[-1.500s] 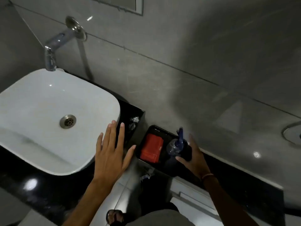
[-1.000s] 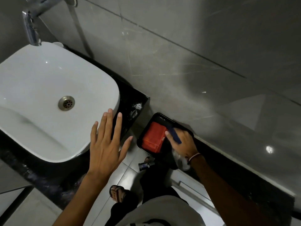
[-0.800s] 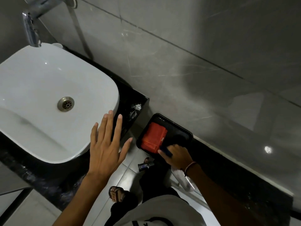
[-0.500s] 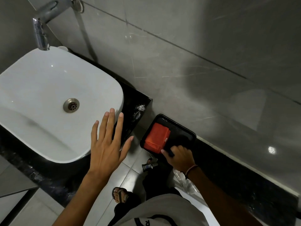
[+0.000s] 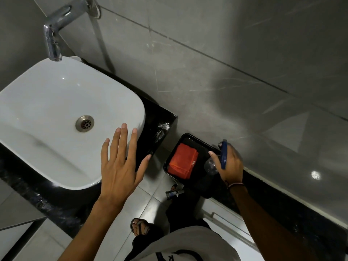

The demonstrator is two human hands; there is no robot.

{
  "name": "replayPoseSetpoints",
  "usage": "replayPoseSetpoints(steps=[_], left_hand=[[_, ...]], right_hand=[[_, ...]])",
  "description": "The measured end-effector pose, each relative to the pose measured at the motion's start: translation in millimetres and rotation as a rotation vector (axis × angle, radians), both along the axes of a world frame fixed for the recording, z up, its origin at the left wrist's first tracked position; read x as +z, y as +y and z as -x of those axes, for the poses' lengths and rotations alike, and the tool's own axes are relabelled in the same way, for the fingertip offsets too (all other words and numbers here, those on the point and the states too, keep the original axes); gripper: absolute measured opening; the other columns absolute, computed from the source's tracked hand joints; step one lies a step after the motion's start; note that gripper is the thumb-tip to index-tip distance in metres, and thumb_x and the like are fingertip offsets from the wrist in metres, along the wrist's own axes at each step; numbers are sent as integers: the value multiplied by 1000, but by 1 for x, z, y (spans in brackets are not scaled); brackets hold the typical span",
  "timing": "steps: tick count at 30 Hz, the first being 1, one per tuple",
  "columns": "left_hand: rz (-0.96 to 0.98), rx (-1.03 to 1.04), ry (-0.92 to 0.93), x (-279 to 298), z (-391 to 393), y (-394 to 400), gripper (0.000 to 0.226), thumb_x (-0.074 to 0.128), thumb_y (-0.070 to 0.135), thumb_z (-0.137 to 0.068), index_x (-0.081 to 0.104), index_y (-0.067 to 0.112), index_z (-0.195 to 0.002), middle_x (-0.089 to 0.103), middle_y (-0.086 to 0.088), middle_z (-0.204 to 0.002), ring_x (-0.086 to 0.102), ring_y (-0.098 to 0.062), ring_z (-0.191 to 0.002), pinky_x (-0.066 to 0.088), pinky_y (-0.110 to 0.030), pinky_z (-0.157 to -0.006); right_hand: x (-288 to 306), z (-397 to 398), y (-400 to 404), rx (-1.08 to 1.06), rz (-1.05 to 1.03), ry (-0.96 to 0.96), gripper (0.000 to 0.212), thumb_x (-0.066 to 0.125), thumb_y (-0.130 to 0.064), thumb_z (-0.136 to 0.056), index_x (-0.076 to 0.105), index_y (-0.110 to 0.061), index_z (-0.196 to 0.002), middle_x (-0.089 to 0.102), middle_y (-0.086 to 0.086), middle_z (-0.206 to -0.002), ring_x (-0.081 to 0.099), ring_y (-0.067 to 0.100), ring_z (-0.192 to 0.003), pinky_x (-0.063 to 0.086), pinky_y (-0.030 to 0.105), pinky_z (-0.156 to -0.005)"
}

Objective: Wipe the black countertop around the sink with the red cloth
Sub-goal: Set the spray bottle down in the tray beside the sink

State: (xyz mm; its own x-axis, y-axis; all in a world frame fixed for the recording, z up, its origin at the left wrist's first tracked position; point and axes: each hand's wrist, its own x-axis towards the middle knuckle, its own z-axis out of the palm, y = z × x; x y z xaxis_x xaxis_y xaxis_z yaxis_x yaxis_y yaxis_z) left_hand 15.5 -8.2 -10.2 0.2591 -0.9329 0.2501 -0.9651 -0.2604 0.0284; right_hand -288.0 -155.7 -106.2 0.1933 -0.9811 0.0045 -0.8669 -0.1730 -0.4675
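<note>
Looking down from the head view, a grey shirt and a sandalled foot on the pale floor tiles are seen nearest. Above them the left hand is held flat and fully open, fingers spread, with nothing in its grip; it lies over the front right corner of the white sink, but whether it touches the rim cannot be told. The right hand is closed around a clear spray bottle with a blue trigger, and a thin band is worn on its wrist. Just beside this hand the red cloth is found folded, lying in the left part of a black tray, not touched by either hand. The tray is set on a low dark ledge along the wall. The black tabletop is seen around the sink, with a white smear near its right corner. Farther back a chrome tap is fixed to the grey tiled wall above the sink.
</note>
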Motion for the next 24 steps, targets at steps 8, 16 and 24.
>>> replayPoseSetpoints(steps=[8,16,24], left_hand=[[-5,32,29,12,-11,-9,77,28,60,-104,23,11,-163,20,-18,-172,21,-34,-159,26,-57,-127],[-146,-29,68,1,-41,-6,81,30,63,-102,12,16,-165,12,-14,-174,16,-31,-161,20,-55,-129],[-292,-15,114,4,-75,36,85,13,70,-100,4,16,-165,9,-11,-175,11,-28,-162,22,-57,-129]], right_hand=[[-12,2,95,-472,-441,-345,47,87,-37,-75,53,-21,-104,63,-5,-94,70,23,-93,44,14,-64],[-25,-92,58,-594,-833,-593,60,77,-23,-88,49,0,-137,65,14,-123,64,32,-116,51,26,-85],[-47,-124,9,-773,-939,-460,77,76,-34,-88,44,7,-145,52,24,-149,53,40,-137,44,44,-112]])
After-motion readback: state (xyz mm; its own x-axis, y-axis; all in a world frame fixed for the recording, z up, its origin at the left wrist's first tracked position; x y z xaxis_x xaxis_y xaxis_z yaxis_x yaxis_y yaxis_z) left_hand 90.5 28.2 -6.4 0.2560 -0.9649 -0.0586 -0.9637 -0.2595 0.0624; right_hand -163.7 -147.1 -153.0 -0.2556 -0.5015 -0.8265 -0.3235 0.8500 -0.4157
